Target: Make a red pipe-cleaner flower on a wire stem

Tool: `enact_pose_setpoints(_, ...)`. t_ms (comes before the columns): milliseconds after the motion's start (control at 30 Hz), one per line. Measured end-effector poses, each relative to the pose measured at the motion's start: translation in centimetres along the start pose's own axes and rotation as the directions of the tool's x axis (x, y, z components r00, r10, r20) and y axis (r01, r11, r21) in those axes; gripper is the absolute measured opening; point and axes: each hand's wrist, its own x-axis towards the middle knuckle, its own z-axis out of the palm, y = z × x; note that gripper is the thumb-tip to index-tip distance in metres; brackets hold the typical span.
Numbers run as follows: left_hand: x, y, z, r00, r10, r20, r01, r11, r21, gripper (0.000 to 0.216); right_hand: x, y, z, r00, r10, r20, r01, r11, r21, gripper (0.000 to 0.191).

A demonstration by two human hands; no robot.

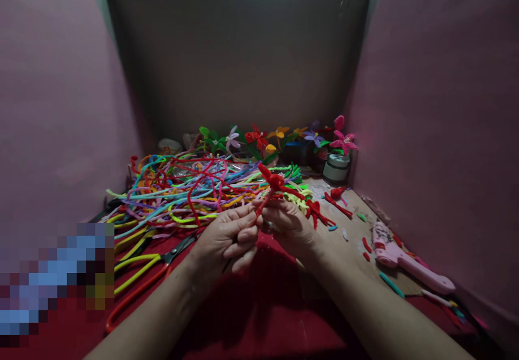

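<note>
Between my two hands, above the red cloth, stands a red pipe-cleaner flower (275, 181), its petals pointing up and to the right. My left hand (237, 235) pinches the lower end of its stem between thumb and forefinger, the other fingers curled. My right hand (287, 222) is closed around the stem just below the petals, with its fingertips close to the left thumb. More red pipe-cleaner pieces (318, 214) lie just beyond my right hand. Behind my hands spreads a heap of many-coloured pipe cleaners (162, 192).
Scissors (174, 253) with yellow handles lie left, near a red-handled tool (125, 303). A pink glue gun (413, 268) rests at right on a cardboard sheet (348, 241). Finished flowers (259, 138) and a small jar (336, 168) stand at the back. Pink walls (438, 106) rise on both sides.
</note>
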Motion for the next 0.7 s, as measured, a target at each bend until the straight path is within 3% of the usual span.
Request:
enact_pose_setpoints(100, 0.1, 0.1, 0.1, 1.0, -0.014, 0.004, 0.014, 1.0, 0.01, 0.013, 0.0, 0.2, 0.0, 0.999, -0.013, -0.044, 0.012, 1.0, -0.019, 0.015)
enact_pose_setpoints(200, 0.1, 0.1, 0.5, 0.989, 0.074, -0.131, -0.036, 0.961, 0.274, 0.018, 0.0, 0.6, -0.2, 0.991, -0.024, -0.13, 0.02, 0.999, -0.035, 0.016)
enact_pose_setpoints(267, 0.1, -0.2, 0.6, 0.941, 0.266, -0.208, -0.108, 0.822, 0.56, 0.017, 0.1, 0.9, -0.3, 0.985, -0.042, -0.168, 0.036, 0.999, -0.04, 0.016)
enact_pose_setpoints(333, 0.2, -0.6, 0.4, 0.862, 0.476, -0.176, -0.18, 0.611, 0.771, 0.009, 0.1, 1.1, -0.3, 0.981, -0.066, -0.185, 0.055, 0.996, -0.064, 0.014)
enact_pose_setpoints(400, 0.3, -1.0, 0.0, 0.792, 0.603, -0.099, -0.227, 0.441, 0.869, 0.007, 0.1, 1.2, -0.1, 0.978, -0.084, -0.191, 0.064, 0.992, -0.105, 0.013)
enact_pose_setpoints(467, 0.4, -1.2, -0.4, 0.759, 0.649, -0.063, -0.23, 0.357, 0.905, 0.009, 0.1, 1.1, 0.2, 0.975, -0.098, -0.2, 0.07, 0.987, -0.145, 0.011)
enact_pose_setpoints(567, 0.4, -1.1, -0.4, 0.781, 0.615, -0.109, -0.187, 0.396, 0.899, 0.012, 0.0, 0.8, 0.6, 0.974, -0.127, -0.186, 0.093, 0.979, -0.179, 0.01)
enact_pose_setpoints(700, 0.3, -0.5, 0.5, 0.889, 0.364, -0.276, -0.089, 0.731, 0.677, 0.018, 0.0, 0.6, 0.3, 0.98, -0.141, -0.143, 0.118, 0.981, -0.153, 0.015)
